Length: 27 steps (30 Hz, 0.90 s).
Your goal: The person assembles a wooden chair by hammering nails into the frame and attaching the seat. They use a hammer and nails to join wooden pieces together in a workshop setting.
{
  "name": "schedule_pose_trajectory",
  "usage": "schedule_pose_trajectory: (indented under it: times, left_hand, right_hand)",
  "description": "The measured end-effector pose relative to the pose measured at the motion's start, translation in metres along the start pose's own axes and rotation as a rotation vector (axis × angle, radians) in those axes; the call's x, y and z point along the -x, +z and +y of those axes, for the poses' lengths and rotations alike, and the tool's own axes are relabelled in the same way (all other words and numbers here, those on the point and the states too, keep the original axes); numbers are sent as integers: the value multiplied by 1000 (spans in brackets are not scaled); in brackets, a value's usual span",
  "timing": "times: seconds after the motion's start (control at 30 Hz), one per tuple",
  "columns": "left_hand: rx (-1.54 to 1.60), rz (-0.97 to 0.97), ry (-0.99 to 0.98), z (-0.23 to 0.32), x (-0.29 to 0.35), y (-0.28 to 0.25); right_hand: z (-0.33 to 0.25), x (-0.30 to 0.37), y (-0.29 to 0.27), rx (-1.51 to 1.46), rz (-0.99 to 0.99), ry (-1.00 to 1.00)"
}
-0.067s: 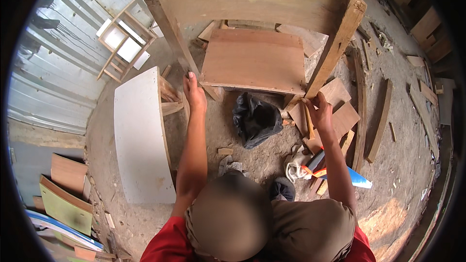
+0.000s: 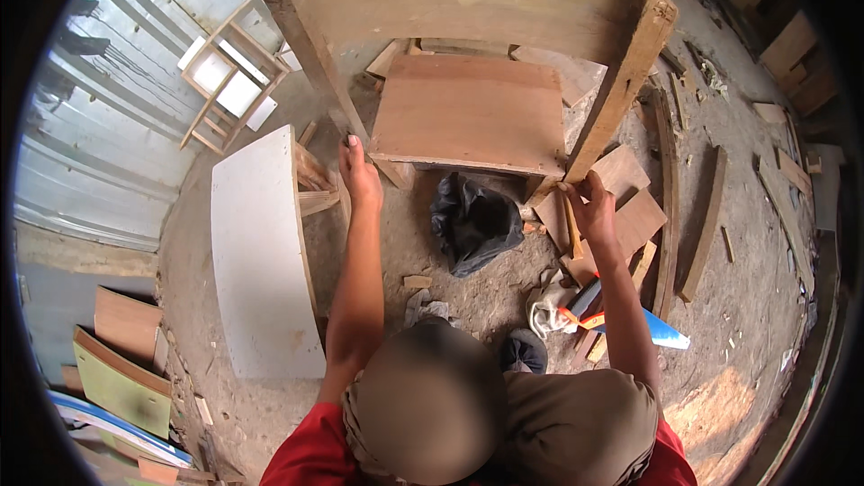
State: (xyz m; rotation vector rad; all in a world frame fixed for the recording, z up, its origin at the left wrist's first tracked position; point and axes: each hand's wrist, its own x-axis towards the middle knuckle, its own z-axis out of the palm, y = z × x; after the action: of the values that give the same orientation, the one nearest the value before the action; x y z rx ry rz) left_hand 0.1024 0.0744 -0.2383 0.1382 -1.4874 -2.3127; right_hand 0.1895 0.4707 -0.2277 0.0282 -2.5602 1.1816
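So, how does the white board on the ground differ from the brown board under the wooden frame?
The white board is long, narrow and pale; the brown board is wider, squarish and reddish-brown. The white board lies left of the left hand, the brown board between both hands. Both lie flat.

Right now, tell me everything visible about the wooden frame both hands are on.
The wooden frame is raw, unpainted timber: a broad, stained top board joined to two thick legs that splay downward, with yellow smears on the board. It stands over a flat brown panel on the dirt floor. The left hand grips the lower end of the left leg; the right hand grips the lower end of the right leg.
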Motion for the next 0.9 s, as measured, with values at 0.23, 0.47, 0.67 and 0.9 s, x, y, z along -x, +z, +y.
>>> schedule_pose_trajectory:
  times: [0.23,0.47,0.67,0.9]
  left_hand:
    - [216,98,-46,-13,-2,-2]
    - [154,16,-67,-18,-3,-10]
    - [199,58,-49,-23,-1,-10]
    - [233,58,-24,-24,-3,-7]
  right_hand:
    - [-9,0,-3,-18,-12,-4]
    - [-2,0,0,38,-16,8]
    - [-5,-1,2,14,18,-12]
    - [-9,-1,2,50,24,-11]
